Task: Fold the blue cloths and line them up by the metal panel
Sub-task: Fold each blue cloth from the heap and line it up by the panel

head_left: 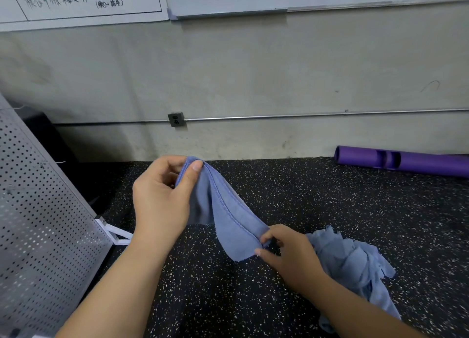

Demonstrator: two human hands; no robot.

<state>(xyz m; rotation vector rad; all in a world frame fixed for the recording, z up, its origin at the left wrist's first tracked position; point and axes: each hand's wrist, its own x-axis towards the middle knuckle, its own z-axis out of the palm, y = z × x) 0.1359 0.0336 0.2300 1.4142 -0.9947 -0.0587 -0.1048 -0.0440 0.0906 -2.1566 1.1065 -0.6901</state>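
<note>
While the fingers of the left hand and the right hand pinch one blue cloth, it hangs stretched between them above a speckled black floor.
Left thumb and curled fingers clamp the upper corner, forearm rising from the lower left. The right hand, lower and nearer, nips the hemmed bottom corner between thumb and forefinger, forearm entering from the lower right. A crumpled heap of paler blue cloths lies on the floor just behind the right wrist. A perforated metal panel stands at far left, well apart from the cloth.
</note>
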